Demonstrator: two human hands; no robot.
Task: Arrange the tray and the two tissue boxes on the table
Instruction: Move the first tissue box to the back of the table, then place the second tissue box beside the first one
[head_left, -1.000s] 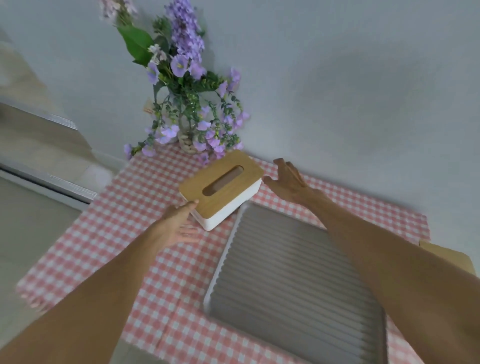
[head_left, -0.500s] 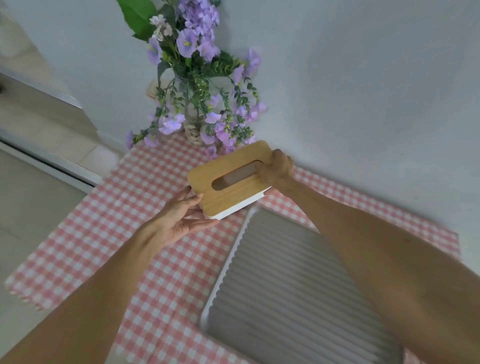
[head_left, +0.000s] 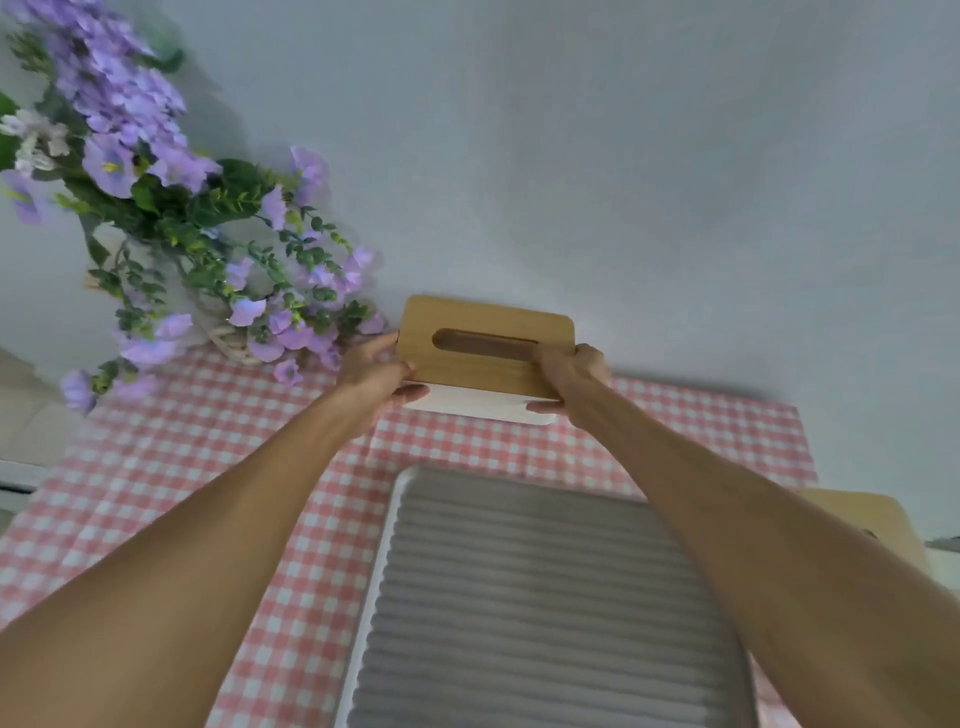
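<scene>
A white tissue box with a wooden slotted lid (head_left: 485, 340) is at the back of the table, close to the wall, its long side parallel to the wall. My left hand (head_left: 375, 371) grips its left end and my right hand (head_left: 570, 371) grips its right end. The grey ribbed tray (head_left: 519, 597) with a white rim lies in front of it on the pink checked cloth (head_left: 182, 457). A second tissue box (head_left: 872, 519) shows only its wooden lid at the right edge, partly hidden behind my right forearm.
A wicker vase of purple flowers (head_left: 208, 270) stands at the back left, its blooms reaching near the held box. The grey wall (head_left: 623, 182) runs just behind the table. The floor drops away at left.
Both hands closed on the tissue box, lifted it, turned it parallel to the wall and carried it right and back, from beside the tray's left corner to behind the tray.
</scene>
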